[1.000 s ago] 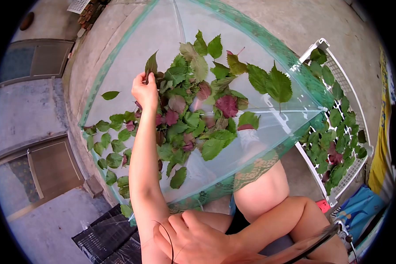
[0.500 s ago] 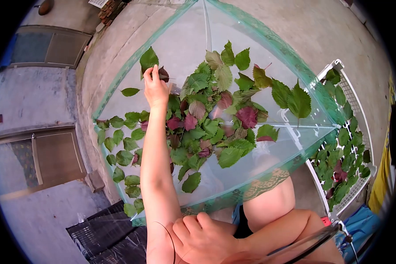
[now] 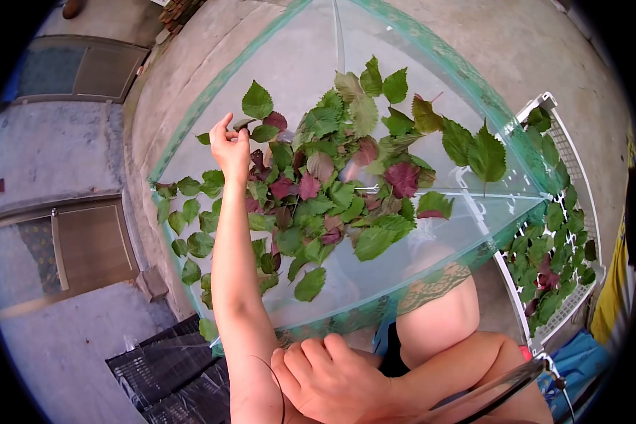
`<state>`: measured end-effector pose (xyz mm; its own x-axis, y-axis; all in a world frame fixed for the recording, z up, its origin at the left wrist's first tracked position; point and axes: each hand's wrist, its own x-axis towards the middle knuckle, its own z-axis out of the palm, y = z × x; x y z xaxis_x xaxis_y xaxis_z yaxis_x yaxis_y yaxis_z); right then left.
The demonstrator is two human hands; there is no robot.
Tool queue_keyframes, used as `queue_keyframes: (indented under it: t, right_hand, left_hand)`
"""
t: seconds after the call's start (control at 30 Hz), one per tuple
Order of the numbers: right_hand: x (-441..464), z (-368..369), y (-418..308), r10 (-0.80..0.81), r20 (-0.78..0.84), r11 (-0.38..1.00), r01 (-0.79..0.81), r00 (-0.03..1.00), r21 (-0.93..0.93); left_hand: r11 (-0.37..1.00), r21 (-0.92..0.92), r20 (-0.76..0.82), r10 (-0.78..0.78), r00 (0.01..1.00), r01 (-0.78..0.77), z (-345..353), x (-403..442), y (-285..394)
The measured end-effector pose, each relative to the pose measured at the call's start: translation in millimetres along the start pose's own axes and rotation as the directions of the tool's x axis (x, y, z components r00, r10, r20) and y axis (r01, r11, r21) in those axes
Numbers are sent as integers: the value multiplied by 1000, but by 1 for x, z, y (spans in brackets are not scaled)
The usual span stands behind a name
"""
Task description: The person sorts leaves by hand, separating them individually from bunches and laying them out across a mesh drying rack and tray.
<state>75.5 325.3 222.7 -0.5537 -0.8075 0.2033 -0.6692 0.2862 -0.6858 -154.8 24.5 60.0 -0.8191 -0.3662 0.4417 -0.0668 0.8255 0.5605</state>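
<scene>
My left hand (image 3: 231, 145) is stretched over the pale mesh cover (image 3: 290, 63), near its upper left side. Its index finger points up, apart from the thumb. A small dark-green leaf (image 3: 244, 124) touches the fingertips, and a broad green leaf (image 3: 257, 100) lies just above. Beside them rest a purplish leaf (image 3: 276, 121) and a green leaf (image 3: 264, 133). A heap of green and purple leaves (image 3: 321, 166) covers the middle of the mesh. My right hand (image 3: 328, 374) rests near my left upper arm with curled fingers; what is under them, if anything, is hidden.
Green lace (image 3: 438, 63) edges the mesh cover, which reaches over my knee. At the right, a white plastic rack (image 3: 572, 155) holds more leaves. Black plastic (image 3: 169, 374) lies at the lower left. Blue and yellow cloths (image 3: 579, 360) are at the right edge.
My left hand has moved left and slightly down from the leaves it held, and its fingers have parted. Several leaves now lie on the mesh beside it. My right hand stays in place.
</scene>
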Motion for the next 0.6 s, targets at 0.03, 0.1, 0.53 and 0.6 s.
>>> queue_keyframes:
  t: [0.03, 0.1, 0.53, 0.6]
  right_hand:
    - [0, 0, 0, -3, 2, 1000, 3, 1000, -1]
    - [0, 1, -1, -2, 5, 1000, 2, 1000, 3]
    - [-2, 1, -1, 1, 21, 1000, -1, 1000, -6]
    - [-1, 2, 0, 5, 23, 1000, -5, 1000, -11]
  left_hand:
    - [1000, 2, -2, -1, 1000, 1, -1, 1, -9]
    - [975, -102, 45, -194, 980, 198, 1, 3, -30]
    - [774, -497, 359, -226, 905, 391, 5, -6, 7]
    - [704, -528, 510, -184, 840, 475, 11, -9, 21]
